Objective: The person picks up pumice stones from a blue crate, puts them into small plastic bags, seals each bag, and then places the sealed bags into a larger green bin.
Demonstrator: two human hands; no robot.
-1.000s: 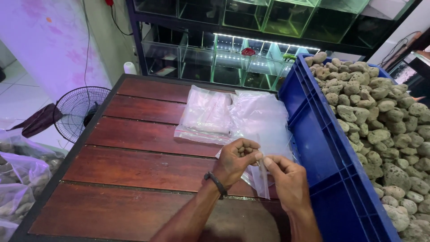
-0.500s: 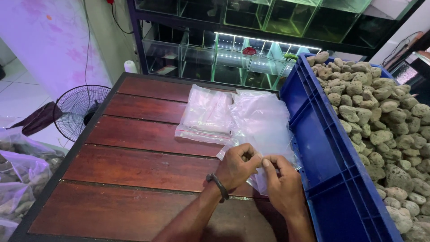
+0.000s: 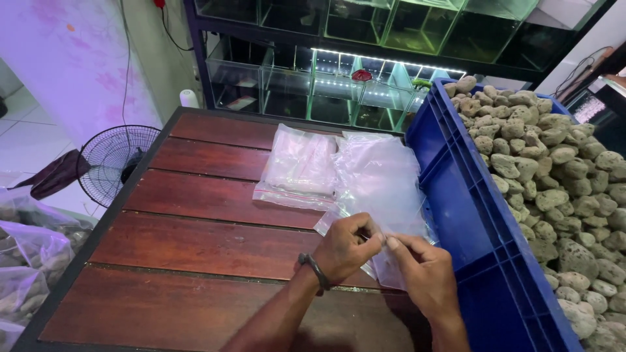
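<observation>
My left hand (image 3: 345, 246), with a dark band on its wrist, and my right hand (image 3: 420, 267) both pinch the near edge of a clear plastic bag (image 3: 381, 179). The bag lies flat on the red-brown slatted table (image 3: 195, 241), its far end reaching toward the blue crate. Fingertips of the two hands almost meet at the bag's mouth. A stack of more clear bags (image 3: 297, 166) rests just left of it.
A big blue plastic crate (image 3: 469, 215) full of pale porous stones (image 3: 554, 169) stands against the table's right side. Glass tanks on a dark rack (image 3: 339, 72) line the back. A floor fan (image 3: 111, 160) and bags of stones (image 3: 29, 261) sit at the left.
Both hands have stayed on the bag's near edge, shifting slightly; the right hand has slid a little nearer to the left. The bag has barely moved.
</observation>
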